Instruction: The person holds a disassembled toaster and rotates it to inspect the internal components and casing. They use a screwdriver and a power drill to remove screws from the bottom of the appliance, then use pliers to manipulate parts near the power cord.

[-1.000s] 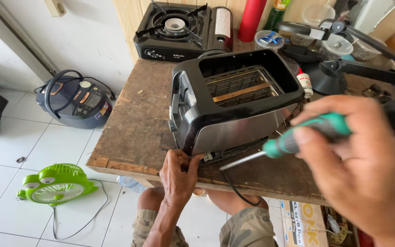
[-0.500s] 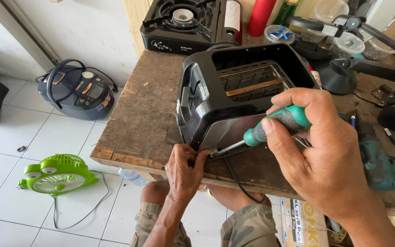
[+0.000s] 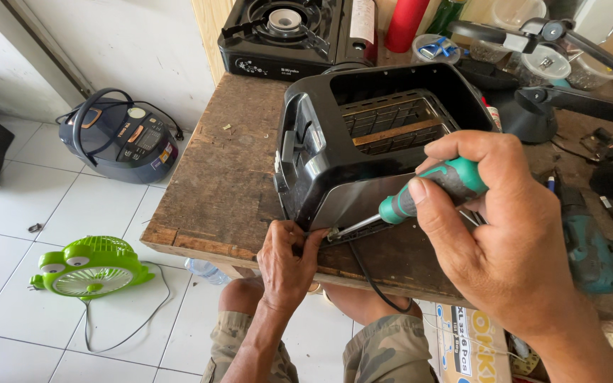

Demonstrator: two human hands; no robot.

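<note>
your right hand (image 3: 512, 241) is closed round the green-handled screwdriver (image 3: 420, 198), tip at the black toaster (image 3: 363, 142) tipped on the workbench (image 3: 228, 177); your left hand (image 3: 289, 259) pinches its lower corner just beside the tip; the toaster looks light, rigid and slick, so brace it by the edge

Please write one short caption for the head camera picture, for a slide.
Right hand drives a green-handled screwdriver into the lower corner of a black toaster steadied by the left hand.

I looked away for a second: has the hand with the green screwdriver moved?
Yes. The right hand has brought the screwdriver leftward, its tip now at the toaster's lower corner by the left hand.
</note>
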